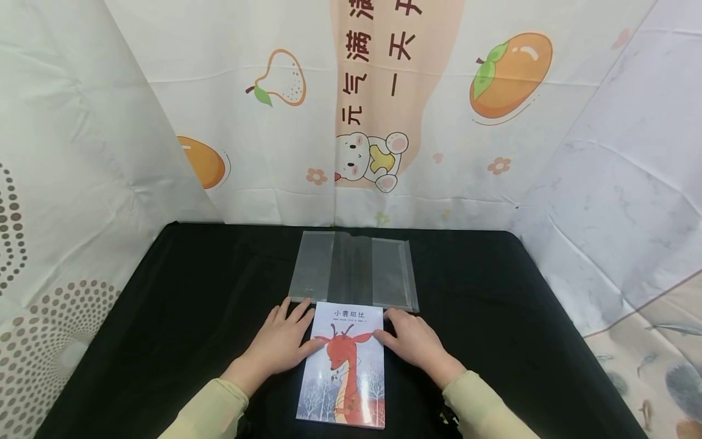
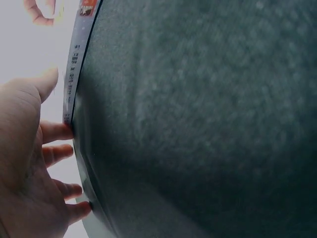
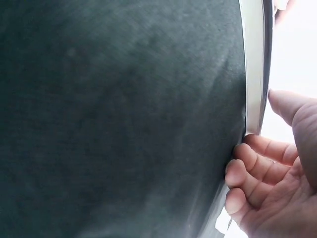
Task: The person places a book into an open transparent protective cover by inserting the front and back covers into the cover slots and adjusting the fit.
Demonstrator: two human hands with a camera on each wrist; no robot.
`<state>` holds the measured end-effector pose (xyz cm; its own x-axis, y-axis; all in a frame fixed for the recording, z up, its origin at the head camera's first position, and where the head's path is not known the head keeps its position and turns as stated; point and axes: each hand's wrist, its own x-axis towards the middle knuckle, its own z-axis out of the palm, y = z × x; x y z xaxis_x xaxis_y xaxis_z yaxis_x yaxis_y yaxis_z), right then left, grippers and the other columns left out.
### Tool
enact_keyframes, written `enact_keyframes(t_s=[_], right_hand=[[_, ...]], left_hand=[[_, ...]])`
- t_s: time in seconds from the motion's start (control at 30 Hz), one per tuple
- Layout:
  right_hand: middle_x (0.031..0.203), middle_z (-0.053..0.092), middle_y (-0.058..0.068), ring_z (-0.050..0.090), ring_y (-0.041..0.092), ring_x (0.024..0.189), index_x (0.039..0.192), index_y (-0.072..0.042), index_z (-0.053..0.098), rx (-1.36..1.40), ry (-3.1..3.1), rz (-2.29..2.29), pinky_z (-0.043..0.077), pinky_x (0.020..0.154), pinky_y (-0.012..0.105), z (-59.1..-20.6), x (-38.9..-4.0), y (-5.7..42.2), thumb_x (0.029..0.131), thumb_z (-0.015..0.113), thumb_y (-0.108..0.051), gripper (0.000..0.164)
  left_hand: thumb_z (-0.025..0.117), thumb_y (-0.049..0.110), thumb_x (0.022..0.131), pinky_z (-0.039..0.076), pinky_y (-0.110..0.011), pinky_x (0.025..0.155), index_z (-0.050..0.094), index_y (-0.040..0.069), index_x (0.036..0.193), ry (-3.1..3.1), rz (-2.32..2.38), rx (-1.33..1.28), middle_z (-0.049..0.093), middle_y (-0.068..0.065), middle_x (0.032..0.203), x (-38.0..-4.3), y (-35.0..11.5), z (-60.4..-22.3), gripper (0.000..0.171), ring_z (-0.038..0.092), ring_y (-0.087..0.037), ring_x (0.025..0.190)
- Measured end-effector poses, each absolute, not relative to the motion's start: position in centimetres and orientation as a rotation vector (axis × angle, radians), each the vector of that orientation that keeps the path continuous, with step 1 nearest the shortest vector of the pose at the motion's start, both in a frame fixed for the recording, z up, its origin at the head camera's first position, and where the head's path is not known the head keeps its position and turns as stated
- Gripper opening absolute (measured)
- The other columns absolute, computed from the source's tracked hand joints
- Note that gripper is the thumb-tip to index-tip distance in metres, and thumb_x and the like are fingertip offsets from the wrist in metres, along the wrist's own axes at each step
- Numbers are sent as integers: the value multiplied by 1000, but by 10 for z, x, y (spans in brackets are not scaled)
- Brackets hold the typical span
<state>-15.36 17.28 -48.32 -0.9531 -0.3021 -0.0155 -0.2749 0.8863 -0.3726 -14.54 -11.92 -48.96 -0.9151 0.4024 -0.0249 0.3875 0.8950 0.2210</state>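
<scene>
A picture book (image 1: 342,372) with a red deer on its pale blue cover lies face up at the table's front. My left hand (image 1: 282,338) rests at its upper left side, thumb on the cover and the other fingers spread toward the plastic. Seen from the left wrist, its index fingertip is beside the printed spine (image 2: 73,74). At the upper right side is my right hand (image 1: 414,338), thumb on the cover's edge and fingertips down near the page edges (image 3: 254,64). Behind the book a clear plastic book cover (image 1: 312,262) lies spread flat, its near edge beside my left fingertips.
Black cloth (image 1: 219,286) covers the table. A printed white curtain (image 1: 274,152) hangs along its back edge, with further pale sheets at the left (image 1: 66,183) and right (image 1: 620,183).
</scene>
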Motion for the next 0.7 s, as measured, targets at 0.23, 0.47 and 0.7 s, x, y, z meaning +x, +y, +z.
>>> enact_keyframes(t_s=[0.23,0.47,0.7], right_hand=[[102,66,8,59,14,74,111,-7,61,-460,2991,-530,56,69,38,-483,-149,170,85,72,-41,44],[99,65,8,57,13,70,111,-5,59,-458,2992,-535,55,65,35,-483,-148,168,84,73,-40,46],[95,64,7,54,12,66,109,-5,58,-452,2989,-542,51,60,31,-485,-148,167,84,74,-39,45]], left_hand=[[58,59,88,14,-65,111,47,8,141,2947,523,556,34,-12,152,-144,-114,-493,75,13,-46,140],[62,52,88,3,-67,111,51,3,137,2829,854,432,31,-18,153,-146,-112,-488,71,2,-50,140],[67,41,87,-1,-67,110,51,1,136,2780,998,375,30,-21,152,-145,-110,-486,65,-2,-46,141]])
